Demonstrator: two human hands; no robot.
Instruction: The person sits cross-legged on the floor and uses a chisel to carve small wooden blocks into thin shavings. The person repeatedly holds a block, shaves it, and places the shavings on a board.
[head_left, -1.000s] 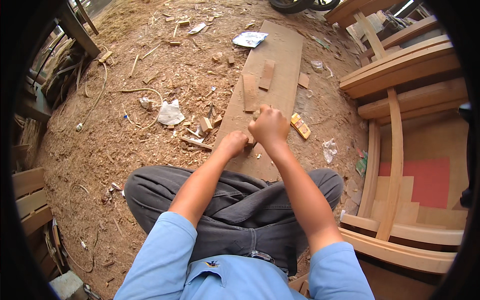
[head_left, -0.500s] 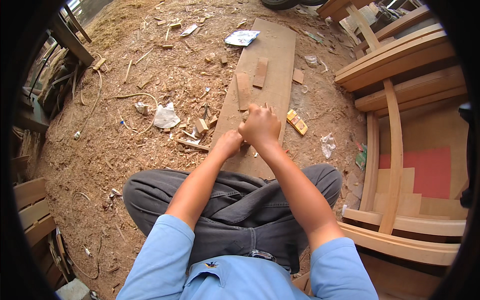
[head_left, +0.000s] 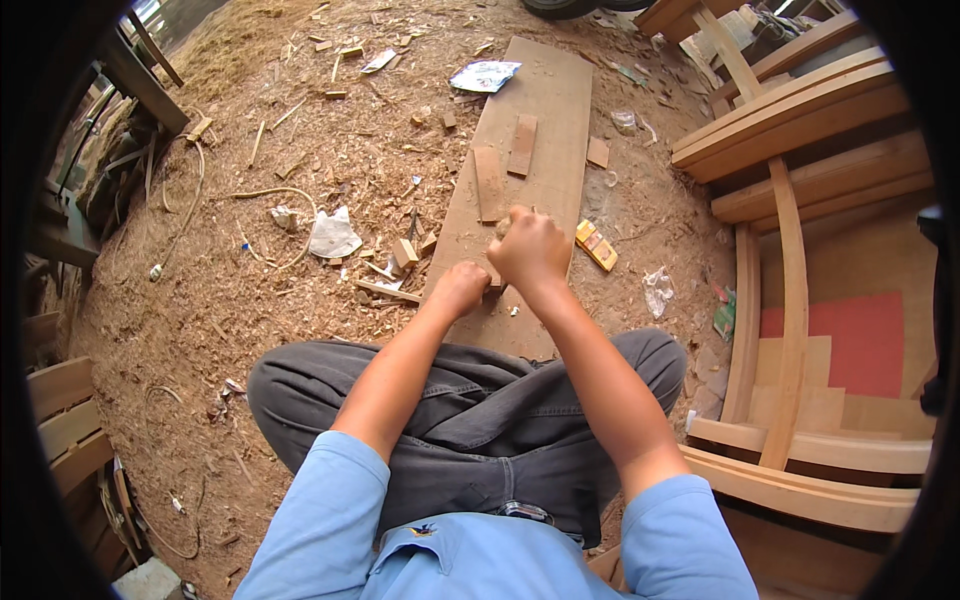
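My left hand (head_left: pixel 462 288) is closed low over the near part of a long brown board (head_left: pixel 550 100). A small brown piece of wood (head_left: pixel 495 281) shows at its fingertips, mostly hidden. Just to the right and farther off, my right hand (head_left: pixel 532 247) makes a fist around something greyish-brown; only a bit of it shows past the knuckles, so its kind is unclear. Beyond the hands, two thin flat wood pieces, one nearer (head_left: pixel 488 185) and one farther (head_left: pixel 521 145), lie on the board among scattered dust.
Wood shavings and offcuts cover the ground to the left, with a white rag (head_left: pixel 334 233) and a pale cord (head_left: pixel 272 192). A yellow packet (head_left: pixel 596 245) lies right of the board, a white-blue packet (head_left: pixel 485 76) at its far end. Wooden frames (head_left: pixel 790 300) stand on the right.
My right hand has shifted slightly to the right, opening a small gap from my left hand. The left hand stays nearly in place.
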